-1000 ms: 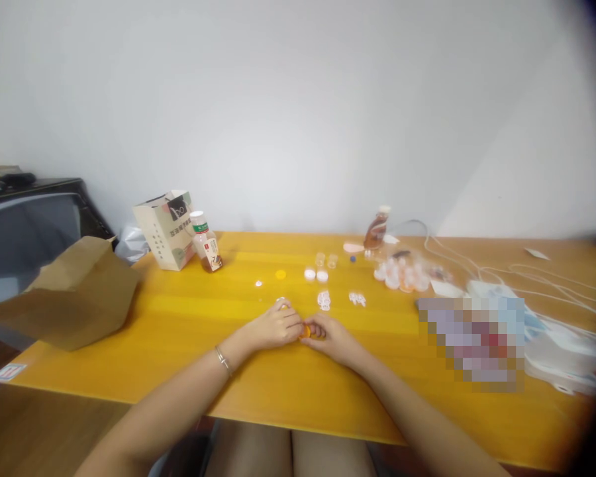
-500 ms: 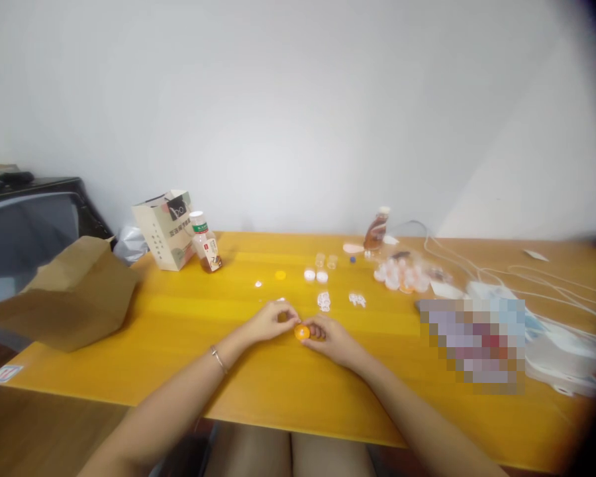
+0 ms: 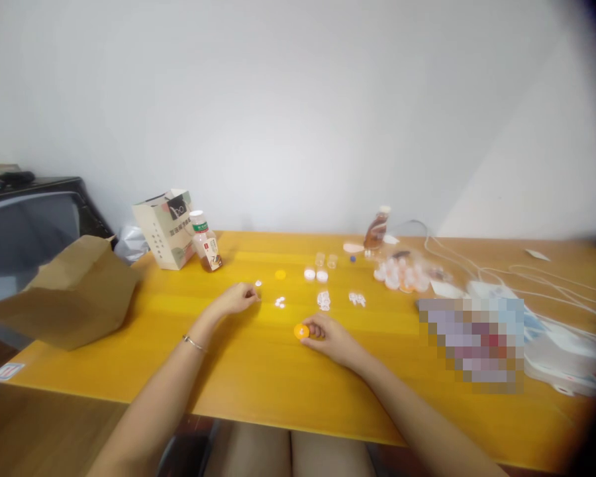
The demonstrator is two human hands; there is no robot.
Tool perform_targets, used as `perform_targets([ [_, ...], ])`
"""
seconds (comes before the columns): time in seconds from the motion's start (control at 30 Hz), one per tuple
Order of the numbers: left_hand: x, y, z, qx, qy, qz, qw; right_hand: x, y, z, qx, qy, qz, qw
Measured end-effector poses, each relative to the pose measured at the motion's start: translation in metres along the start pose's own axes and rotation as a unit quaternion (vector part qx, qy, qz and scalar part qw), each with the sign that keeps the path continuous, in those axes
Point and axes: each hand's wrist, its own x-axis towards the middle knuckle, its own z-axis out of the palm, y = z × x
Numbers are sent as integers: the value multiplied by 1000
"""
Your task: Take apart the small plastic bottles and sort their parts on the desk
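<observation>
My right hand [image 3: 326, 336] grips a small round orange cap [image 3: 300, 332] by its edge, low over the table. A pale spot shows in the cap's middle. Over to the left, my left hand [image 3: 239, 298] has its thumb and fingertips pinched together near the tabletop; whatever they hold is too small to make out. Just beyond those fingertips lies a small white piece [image 3: 258, 283]. Several tiny white pieces [image 3: 280, 303] lie between my hands. Two clusters of white rings or bits, a nearer one [image 3: 324, 301] and another [image 3: 357, 300], sit farther right.
Behind are a yellow disc [image 3: 281, 274], two white-topped cups [image 3: 310, 274] and two clear cups [image 3: 332, 262]. A tea bottle [image 3: 206, 244] and paper bag [image 3: 161, 232] stand left; a brown bottle [image 3: 376, 230], a heap of caps [image 3: 402, 274] and cables [image 3: 457, 255] are right.
My left hand has moved away from the orange cap, leftward and slightly back, uncovering the tiny white pieces. My right hand stays in place with the cap.
</observation>
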Motion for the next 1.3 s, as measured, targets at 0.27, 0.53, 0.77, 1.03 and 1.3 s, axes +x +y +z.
perform_targets([
  [0.27,3,-2,13,63,-25,-31,997,0,-1,0,4,2,-1,1000],
  [0.53,-1,6,8,73,-25,-38,996,0,0,0,13,5,-3,1000],
  [0.77,-7,25,5,77,24,-23,996,0,-7,-5,65,7,10,998],
  [1.03,-23,71,11,-16,36,242,969,1,-13,-10,96,62,6,993],
  [1.3,-26,77,29,43,37,360,931,1,-15,-9,124,53,-20,991],
])
